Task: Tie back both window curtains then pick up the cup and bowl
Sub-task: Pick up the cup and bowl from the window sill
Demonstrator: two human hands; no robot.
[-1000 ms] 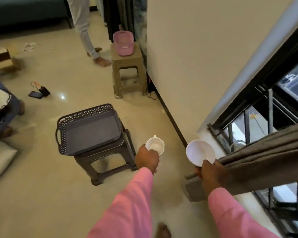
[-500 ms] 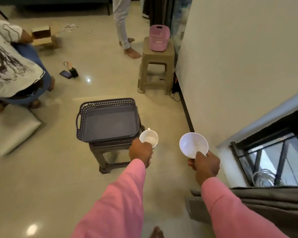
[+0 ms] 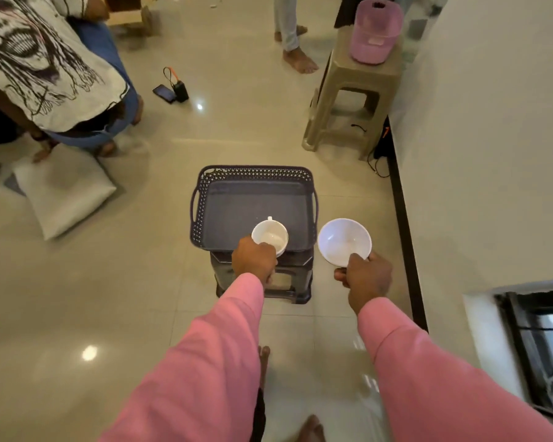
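My left hand (image 3: 253,262) grips a white cup (image 3: 270,237) by its near side, holding it over the near edge of a dark perforated tray (image 3: 253,179). The cup's handle points away from me. My right hand (image 3: 366,277) holds a white bowl (image 3: 344,240) by its near rim, just right of the tray and above the floor. Both bowl and cup look empty. The tray rests on a dark plastic stool (image 3: 297,275). The curtains are out of view; only a corner of the window (image 3: 540,339) shows at the lower right.
A beige stool (image 3: 348,90) with a pink container (image 3: 374,30) stands by the wall ahead on the right. A crouching person (image 3: 45,65) and a cushion (image 3: 64,193) are on the left. Another person's feet (image 3: 297,59), a phone and power bank (image 3: 173,90) lie further off.
The view has swung left and down from the window, so the curtain has left the frame. My hands, still holding cup and bowl, have come close over the tray.
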